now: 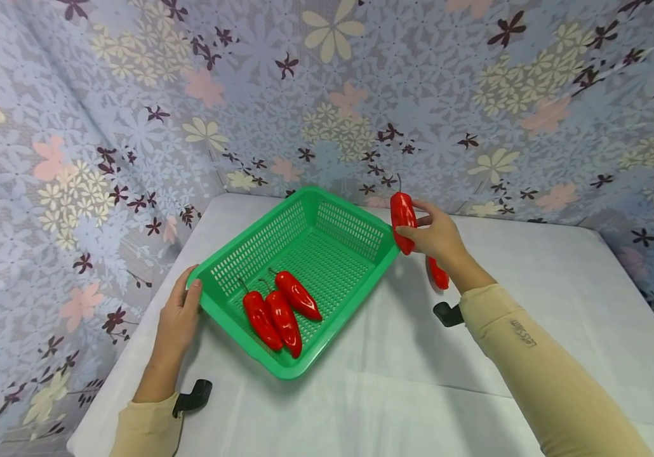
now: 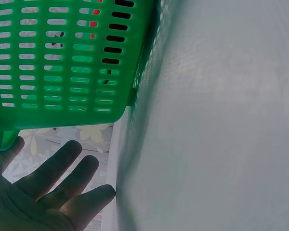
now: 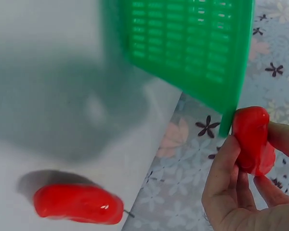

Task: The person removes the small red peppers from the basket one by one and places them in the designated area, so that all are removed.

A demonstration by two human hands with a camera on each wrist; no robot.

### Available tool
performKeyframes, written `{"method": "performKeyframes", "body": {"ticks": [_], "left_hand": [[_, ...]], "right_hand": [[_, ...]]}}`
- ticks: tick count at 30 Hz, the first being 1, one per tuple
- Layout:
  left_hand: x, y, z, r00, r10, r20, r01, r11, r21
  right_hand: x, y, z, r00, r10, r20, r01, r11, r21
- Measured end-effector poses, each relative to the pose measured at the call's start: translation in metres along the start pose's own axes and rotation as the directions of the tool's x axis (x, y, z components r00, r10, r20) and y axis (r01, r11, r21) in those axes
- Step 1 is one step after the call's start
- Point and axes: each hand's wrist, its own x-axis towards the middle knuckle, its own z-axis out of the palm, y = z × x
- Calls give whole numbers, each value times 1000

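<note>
My right hand (image 1: 435,235) grips a glossy red pepper (image 1: 402,216) upright, stem up, at the right corner of the green plastic basket (image 1: 355,304). In the right wrist view, that pepper (image 3: 250,139) sits between thumb and fingers, right beside the basket rim (image 3: 243,62). My left hand (image 1: 181,311) holds the basket's left corner at the rim; its other fingers (image 2: 58,168) spread out straight below. Three red peppers (image 1: 282,314) lie together in the near left part of the basket.
Another red pepper (image 1: 438,274) lies on the white-covered table (image 1: 533,304) under my right wrist, partly hidden in the head view. Flowered cloth (image 1: 418,95) hangs behind the table and along its left side. A black camera mount (image 1: 448,314) juts from the right wrist.
</note>
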Motion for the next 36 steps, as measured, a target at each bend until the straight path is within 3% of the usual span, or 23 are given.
{"method": "performKeyframes", "body": {"ticks": [13, 36], "left_hand": [[-1, 1, 1, 1000, 0, -8, 0, 1000, -4], [-1, 3, 1, 1000, 15, -5, -15, 1000, -13]], "right_hand": [[0, 18, -21, 998, 50, -38, -49, 998, 28], [5, 79, -64, 980, 162, -120, -158, 987, 45]]}}
